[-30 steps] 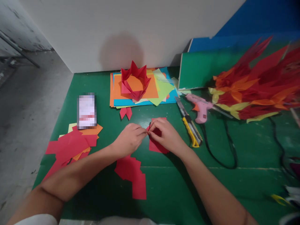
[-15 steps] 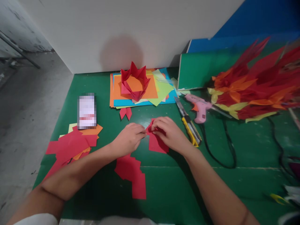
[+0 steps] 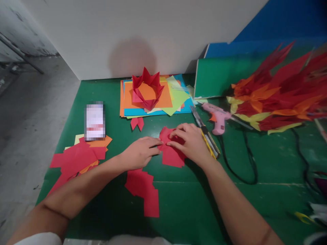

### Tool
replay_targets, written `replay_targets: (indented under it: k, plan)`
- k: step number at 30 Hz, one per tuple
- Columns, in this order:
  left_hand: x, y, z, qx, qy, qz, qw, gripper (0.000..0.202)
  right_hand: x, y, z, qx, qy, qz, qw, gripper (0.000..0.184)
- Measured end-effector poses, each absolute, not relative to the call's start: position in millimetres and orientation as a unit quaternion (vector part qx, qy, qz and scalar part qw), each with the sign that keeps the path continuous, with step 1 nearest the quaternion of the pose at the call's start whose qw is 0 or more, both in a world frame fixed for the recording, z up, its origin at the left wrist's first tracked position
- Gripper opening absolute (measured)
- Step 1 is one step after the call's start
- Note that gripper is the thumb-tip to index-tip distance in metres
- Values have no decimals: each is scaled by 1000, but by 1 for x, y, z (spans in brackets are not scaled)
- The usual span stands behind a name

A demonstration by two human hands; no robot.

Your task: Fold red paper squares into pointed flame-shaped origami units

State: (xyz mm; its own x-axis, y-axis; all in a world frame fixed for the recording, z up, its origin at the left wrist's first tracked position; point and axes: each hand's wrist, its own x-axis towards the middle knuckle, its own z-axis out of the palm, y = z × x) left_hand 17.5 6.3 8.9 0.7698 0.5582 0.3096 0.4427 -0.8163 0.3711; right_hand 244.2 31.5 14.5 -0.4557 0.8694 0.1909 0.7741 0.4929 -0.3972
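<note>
A small red paper piece (image 3: 165, 134) is between my two hands, above other red paper squares (image 3: 172, 159) on the green table. My left hand (image 3: 140, 152) has its thumb and fingertips closed at the piece's left edge. My right hand (image 3: 191, 141) holds the piece from the right, thumb below and curled fingers above, with red paper showing between them. Part of the piece is hidden by the fingers. More red squares (image 3: 143, 183) lie nearer to me. A folded red paper shape (image 3: 137, 124) lies farther off.
A yellow utility knife (image 3: 209, 144) lies beside my right hand, with a pink glue gun (image 3: 217, 117) and its cord beyond. A red pointed paper ring (image 3: 150, 102) sits on coloured sheets (image 3: 167, 97). At left is a phone (image 3: 94, 120) by paper scraps (image 3: 79, 156); flame-coloured paper petals (image 3: 276, 95) stand right.
My hands have moved slightly apart. The fingers of my right hand have shifted right and spread more, and the red piece between the hands shows wider and more opened out.
</note>
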Motion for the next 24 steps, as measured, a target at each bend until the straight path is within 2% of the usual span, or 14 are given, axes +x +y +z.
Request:
replay_targets:
  k: [8,15,19,24]
  plan:
    - [16,8,7,938,253,198,131,31,245,33,12,-503,-830,149,189,20]
    - [14,10,6,941,234,203,135,35,245,33,12,-486,-819,195,235,15]
    - [14,9,5,933,249,206,156,37,242,29,15,-430,-847,237,202,10]
    - [13,8,6,930,253,204,169,38,237,27,16,-426,-844,274,176,11]
